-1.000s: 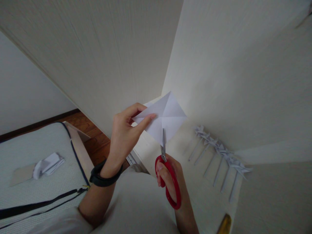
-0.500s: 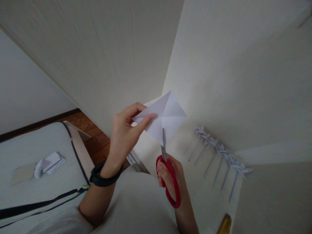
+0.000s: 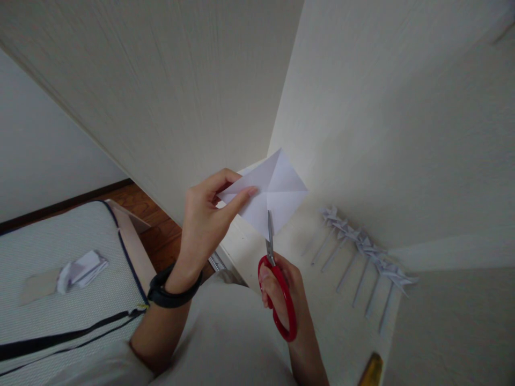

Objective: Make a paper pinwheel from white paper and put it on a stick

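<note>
My left hand (image 3: 213, 209), with a dark band on its wrist, pinches the left corner of a white sheet of paper (image 3: 284, 182) between thumb and fingers. The sheet is turned like a diamond, and creases run across it from corner to corner. My right hand (image 3: 277, 289) grips red-handled scissors (image 3: 290, 321), its fingers in the loops. Their metal blades point up at the paper's lower corner and lie along the crease there, the tip short of the centre. How far the paper is cut I cannot tell.
Several paper pinwheels on thin sticks (image 3: 366, 246) lie in a row on the white surface at right. A yellow object (image 3: 370, 370) shows at the bottom edge. At left, folded papers (image 3: 86, 268) lie on a mattress (image 3: 36, 236) with a black strap (image 3: 72, 335). Pale panels rise in front.
Almost nothing differs. Both hands keep their hold, and the paper and scissors have shifted only very slightly.
</note>
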Demonstrator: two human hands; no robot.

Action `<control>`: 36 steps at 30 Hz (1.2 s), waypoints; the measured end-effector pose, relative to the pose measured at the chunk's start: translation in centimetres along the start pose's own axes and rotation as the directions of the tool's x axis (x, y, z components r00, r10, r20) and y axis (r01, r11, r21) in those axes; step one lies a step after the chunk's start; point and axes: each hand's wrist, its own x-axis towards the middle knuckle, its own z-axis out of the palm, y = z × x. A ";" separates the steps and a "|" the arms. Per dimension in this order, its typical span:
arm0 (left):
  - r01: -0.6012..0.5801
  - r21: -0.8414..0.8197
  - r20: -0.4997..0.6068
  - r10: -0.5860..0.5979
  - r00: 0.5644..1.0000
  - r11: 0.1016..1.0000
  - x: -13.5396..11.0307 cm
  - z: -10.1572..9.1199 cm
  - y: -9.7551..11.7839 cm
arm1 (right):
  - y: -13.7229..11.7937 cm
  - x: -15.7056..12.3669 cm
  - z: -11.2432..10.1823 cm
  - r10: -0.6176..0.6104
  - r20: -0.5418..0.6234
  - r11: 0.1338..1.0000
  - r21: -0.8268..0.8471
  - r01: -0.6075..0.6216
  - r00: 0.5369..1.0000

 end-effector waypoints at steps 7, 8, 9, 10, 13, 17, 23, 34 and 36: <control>-0.004 -0.012 0.001 0.004 1.000 1.000 0.0 0.0 0.0 | 0.1 0.0 0.0 0.011 -0.004 1.000 -0.012 -0.011 1.000; -0.006 -0.015 0.004 0.006 1.000 1.000 0.0 0.1 0.0 | 0.1 0.0 0.0 0.006 -0.008 1.000 -0.015 -0.007 1.000; -0.008 -0.018 0.004 0.009 1.000 1.000 0.0 0.1 0.0 | 0.1 0.0 0.0 0.001 -0.011 1.000 -0.017 -0.001 1.000; -0.009 -0.020 0.007 0.010 1.000 1.000 0.0 0.0 0.0 | 0.2 0.0 0.0 -0.004 -0.015 1.000 -0.015 0.003 1.000; -0.018 -0.026 0.015 0.018 1.000 0.999 0.1 0.0 -0.1 | 0.2 0.1 0.1 -0.013 -0.023 1.000 -0.001 0.013 1.000; -0.015 -0.027 0.011 0.015 1.000 1.000 0.1 0.0 -0.2 | 0.2 0.0 0.1 -0.014 -0.032 1.000 -0.013 0.014 0.999; -0.007 -0.027 0.009 0.008 1.000 1.000 0.0 0.0 -0.1 | 0.4 0.0 0.0 -0.003 -0.018 0.999 -0.036 0.002 1.000; -0.024 0.001 0.024 0.024 0.999 1.000 0.1 -0.2 -0.2 | 0.3 -0.1 0.1 -0.040 -0.007 0.999 0.006 0.040 0.999; -0.026 0.005 0.029 0.026 0.999 1.000 0.1 -0.2 -0.2 | 0.1 -0.1 0.1 -0.031 -0.005 0.999 0.026 0.031 1.000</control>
